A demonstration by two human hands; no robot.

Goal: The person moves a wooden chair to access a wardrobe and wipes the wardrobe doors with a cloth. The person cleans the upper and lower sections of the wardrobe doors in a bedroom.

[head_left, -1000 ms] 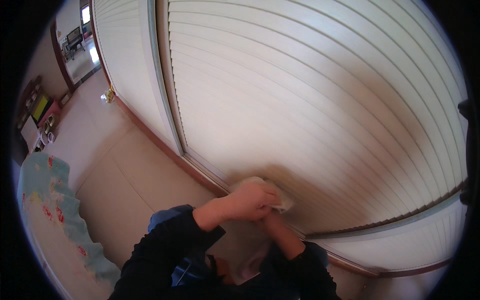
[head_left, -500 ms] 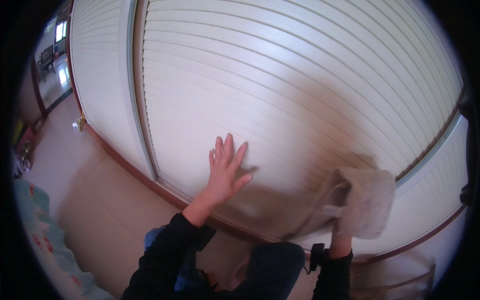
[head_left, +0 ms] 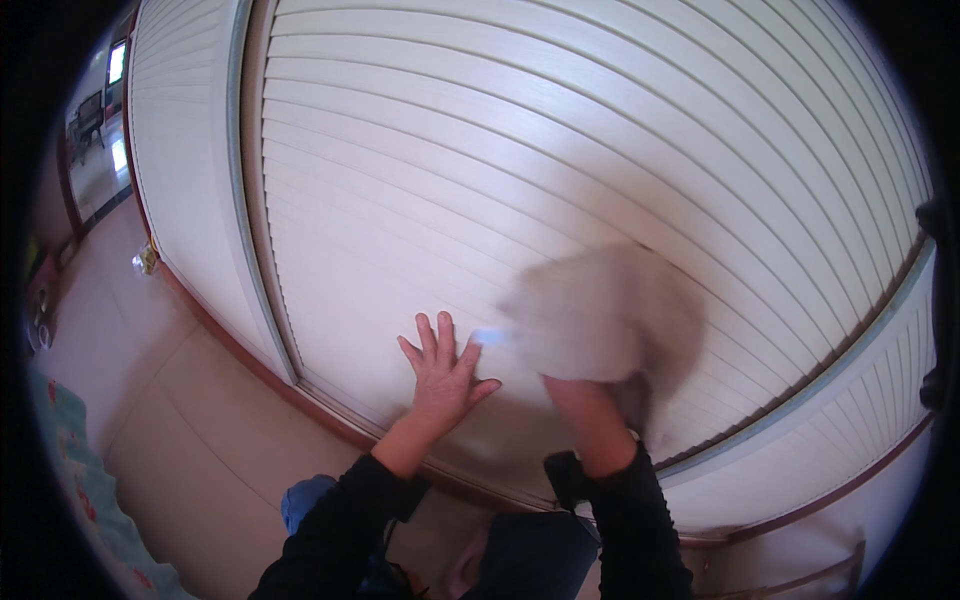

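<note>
A louvered white sliding door panel (head_left: 400,190) fills most of the view in front of me. My left hand (head_left: 441,385) rests against its lower part with the fingers spread, holding nothing. To the right of it, my right hand (head_left: 578,398) holds a beige cloth (head_left: 600,310) over the slats. The cloth is smeared by motion and hides the fingers of that hand. A small pale blue-white patch (head_left: 488,336) shows at the cloth's left edge, close to my left hand; I cannot make out what it is.
A metal-edged frame (head_left: 243,180) runs down the panel's left side. Brown floor trim (head_left: 330,405) follows its bottom. A teal flowered fabric (head_left: 85,480) hangs at lower left. Wooden furniture (head_left: 810,580) stands at lower right, and a chair (head_left: 88,118) in the far room.
My right hand has swept the cloth left and upward across the panel, closer to my left hand. My left hand, still spread, has shifted slightly lower. The view has turned a little.
</note>
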